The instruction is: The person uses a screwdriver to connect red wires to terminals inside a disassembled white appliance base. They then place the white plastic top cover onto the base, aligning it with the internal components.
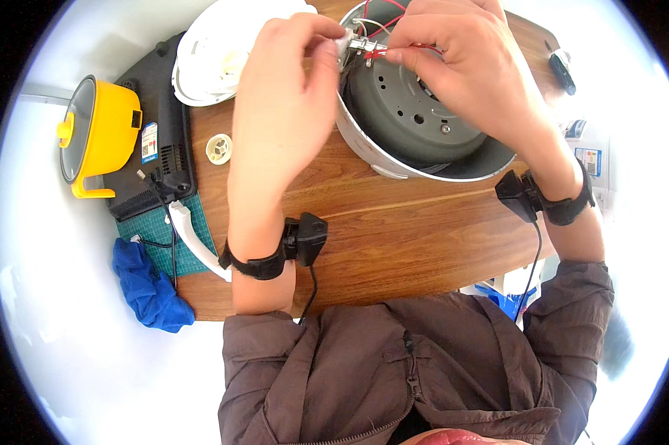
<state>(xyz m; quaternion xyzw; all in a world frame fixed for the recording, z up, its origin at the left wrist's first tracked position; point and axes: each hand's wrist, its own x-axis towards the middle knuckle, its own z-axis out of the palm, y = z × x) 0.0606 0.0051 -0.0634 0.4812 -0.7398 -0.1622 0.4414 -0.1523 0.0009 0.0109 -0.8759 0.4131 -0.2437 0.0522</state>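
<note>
A round appliance housing [382, 157] with a grey dished inner base [436, 137], punched with several holes, sits at the top centre, red and pale wires at its far part. My left hand [282, 111] is at its left rim, fingers closed on a small whitish part [343, 43] whose shape is partly hidden, beside a metal bracket [360, 44]. My right hand [468, 81] reaches over the housing, thumb and forefinger pinched on a red wire [375, 55] at that bracket. Both wrists wear black strapped devices.
On the left: white plastic cover [199, 55], yellow pot [108, 137] on a black appliance [167, 96], green mat [197, 241], white handle [186, 226], blue cloth [145, 289], small cream cap [219, 149]. A dark tool [561, 74] lies at the right edge of the wooden table [393, 237].
</note>
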